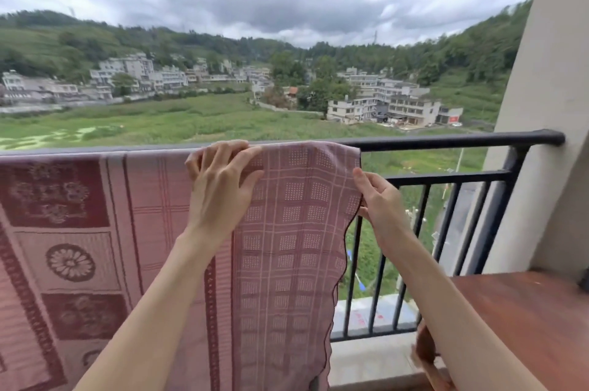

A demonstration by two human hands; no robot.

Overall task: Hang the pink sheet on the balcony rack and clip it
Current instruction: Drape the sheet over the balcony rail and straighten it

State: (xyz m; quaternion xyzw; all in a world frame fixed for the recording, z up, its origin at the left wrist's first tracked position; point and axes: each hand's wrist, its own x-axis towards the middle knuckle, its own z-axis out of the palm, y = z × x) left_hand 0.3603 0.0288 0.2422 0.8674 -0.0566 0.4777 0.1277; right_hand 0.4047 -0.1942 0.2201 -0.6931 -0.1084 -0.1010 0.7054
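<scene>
The pink patterned sheet (pixel 287 231) is draped over the black balcony rail (pixel 446 142) and hangs down on my side, covering the rail from the left edge to about the middle right. My left hand (pixel 220 186) lies on the sheet at the rail's top, fingers spread and curved over the fold. My right hand (pixel 379 199) pinches the sheet's dark-trimmed right edge a little below the rail. No clip is in view.
A reddish-brown wooden surface (pixel 522 320) stands at the lower right, beside a beige wall column (pixel 548 135). Black vertical bars (pixel 427 250) run below the bare right stretch of rail. Fields, buildings and hills lie far beyond.
</scene>
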